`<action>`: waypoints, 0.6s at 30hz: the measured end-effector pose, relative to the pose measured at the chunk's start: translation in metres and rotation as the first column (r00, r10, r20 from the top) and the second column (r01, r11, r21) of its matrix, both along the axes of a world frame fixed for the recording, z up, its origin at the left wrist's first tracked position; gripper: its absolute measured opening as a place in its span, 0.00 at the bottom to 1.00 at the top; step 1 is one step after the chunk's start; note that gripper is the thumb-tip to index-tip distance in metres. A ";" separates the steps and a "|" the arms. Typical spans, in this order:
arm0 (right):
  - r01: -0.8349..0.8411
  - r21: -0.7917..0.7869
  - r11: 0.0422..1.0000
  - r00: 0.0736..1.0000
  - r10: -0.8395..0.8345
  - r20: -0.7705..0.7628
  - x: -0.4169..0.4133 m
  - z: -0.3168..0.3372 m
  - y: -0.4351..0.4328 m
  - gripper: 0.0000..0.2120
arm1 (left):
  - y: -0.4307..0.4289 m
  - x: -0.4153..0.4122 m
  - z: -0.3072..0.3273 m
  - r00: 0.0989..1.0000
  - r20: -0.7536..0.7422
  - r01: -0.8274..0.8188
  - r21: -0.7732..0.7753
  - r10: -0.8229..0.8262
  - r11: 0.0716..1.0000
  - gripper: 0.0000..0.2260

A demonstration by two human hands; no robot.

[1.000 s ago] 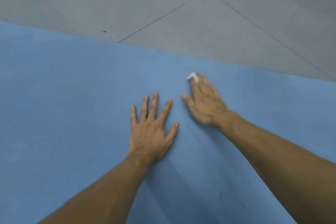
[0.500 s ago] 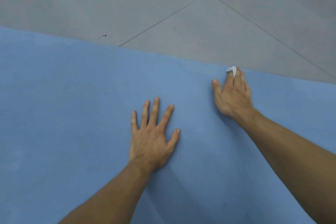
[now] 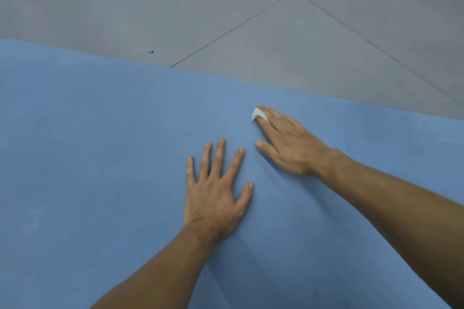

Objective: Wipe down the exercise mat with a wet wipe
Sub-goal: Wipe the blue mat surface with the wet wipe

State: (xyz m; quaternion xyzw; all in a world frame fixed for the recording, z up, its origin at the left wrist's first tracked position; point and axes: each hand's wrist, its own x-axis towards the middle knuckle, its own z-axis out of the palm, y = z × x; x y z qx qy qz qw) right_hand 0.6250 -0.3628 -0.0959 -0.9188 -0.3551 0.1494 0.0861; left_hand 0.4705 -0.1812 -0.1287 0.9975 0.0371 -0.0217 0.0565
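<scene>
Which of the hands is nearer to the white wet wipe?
Right. The right hand lies flat on the wet wipe, which peeks out from under it. The left hand rests spread on the blue exercise mat, apart from it.

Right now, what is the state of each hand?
Left hand: open, fingers spread flat on the blue foam exercise mat.
Right hand: open, straight fingers pressing a small white wet wipe onto it.

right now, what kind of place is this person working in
Likely an indoor gym or workout room, though that is a guess: a blue exercise mat lies on a grey tiled floor, and the right hand presses a white wet wipe onto it.
</scene>
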 end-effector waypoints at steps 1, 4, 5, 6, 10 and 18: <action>-0.009 -0.019 1.000 0.999 0.009 0.037 -0.006 -0.001 -0.007 0.34 | 0.000 0.000 0.000 1.000 0.001 -0.001 -0.001 0.001 1.000 0.32; 0.184 -0.031 0.982 0.975 -0.179 0.130 -0.009 -0.002 -0.031 0.33 | 0.000 0.000 -0.001 1.000 -0.006 -0.002 -0.007 0.002 1.000 0.32; 0.271 -0.022 0.962 0.955 -0.266 0.131 -0.005 -0.002 -0.035 0.31 | 0.000 -0.001 0.000 1.000 -0.006 -0.005 -0.007 0.005 1.000 0.32; 0.340 -0.022 0.940 0.934 -0.335 0.122 0.001 -0.002 -0.035 0.30 | 0.000 0.000 0.000 1.000 -0.008 -0.006 -0.008 0.006 1.000 0.32; 0.486 0.001 0.874 0.874 -0.486 -0.004 0.025 0.002 -0.005 0.31 | 0.001 -0.001 0.000 1.000 -0.007 -0.004 -0.014 0.004 1.000 0.32; 0.054 0.073 0.996 0.998 -0.052 -0.034 -0.021 0.000 0.036 0.33 | 0.001 0.000 -0.002 1.000 0.008 0.002 -0.014 -0.002 1.000 0.32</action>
